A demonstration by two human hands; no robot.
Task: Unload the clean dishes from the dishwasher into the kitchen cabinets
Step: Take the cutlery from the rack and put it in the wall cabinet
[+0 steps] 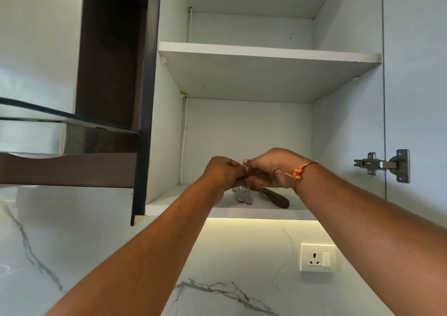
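Where the cabinet's bottom shelf (183,201) begins, left hand (223,173) and right hand (271,168) together pinch what appear to be forks (243,196), beside a wooden utensil (278,198).

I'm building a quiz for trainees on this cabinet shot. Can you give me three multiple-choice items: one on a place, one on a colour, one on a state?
1. Where do the hands work?
A. top shelf
B. bottom shelf
C. beside the socket

2. What colour is the utensil handle lying on the bottom shelf?
A. brown
B. white
C. blue

3. What state is the cabinet door in?
A. shut
B. missing
C. open

Answers:
1 B, both hands meet just above the lowest board.
2 A, it is dark brown against the white board.
3 C, its hinge and the inside show.
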